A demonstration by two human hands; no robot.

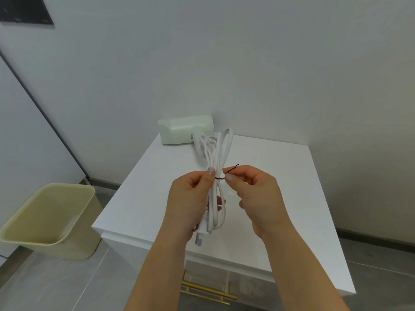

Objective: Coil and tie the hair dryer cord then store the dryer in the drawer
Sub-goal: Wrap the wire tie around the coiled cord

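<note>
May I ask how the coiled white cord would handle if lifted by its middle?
The coiled cord probably flops: its loops bow out beyond the left hand. The thin black twist tie, pinched by the right hand, looks bendable, so loops might slip.

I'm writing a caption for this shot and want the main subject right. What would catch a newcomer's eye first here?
Centre frame, the left hand grips a coiled white cord while the right hand pinches a thin black twist tie wrapped round its middle. Behind them a pale green hair dryer lies at the back of the white cabinet top; a beige bin stands on the floor at left.
</note>
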